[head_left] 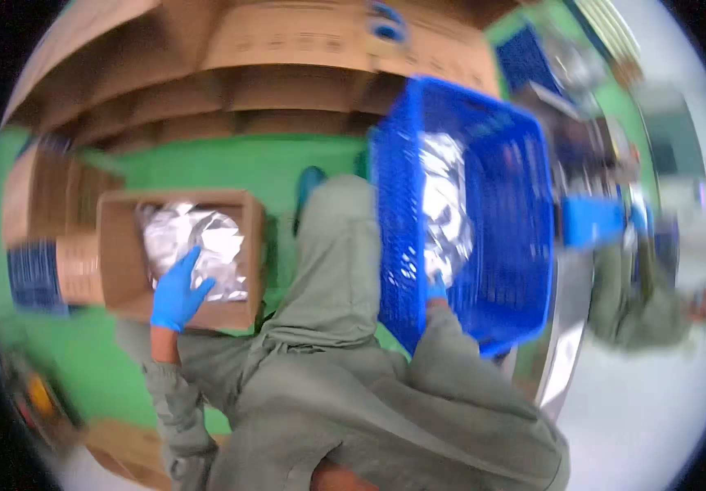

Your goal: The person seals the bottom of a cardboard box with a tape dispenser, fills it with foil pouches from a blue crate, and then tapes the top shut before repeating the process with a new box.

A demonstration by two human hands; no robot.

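My left hand (179, 296), in a blue glove, lies over shiny silver foil packs (220, 237) inside an open cardboard box (256, 254). Its fingers are stretched out with the thumb apart. At the right, my right hand (436, 288), also blue-gloved, reaches into a blue plastic crate (545, 237). It meets the lower end of silver foil packs (444, 204) lying along the crate's left side. Most of its fingers are hidden and blurred, so I cannot tell whether they grip the foil.
Cardboard boxes (287, 45) line the far side, with a roll of tape (385, 31) on one. More cartons (38, 196) stand at the left on the green floor (205, 159). Beyond the crate, at the right, another person (643, 303) is near a metal table and a blue container (590, 221).
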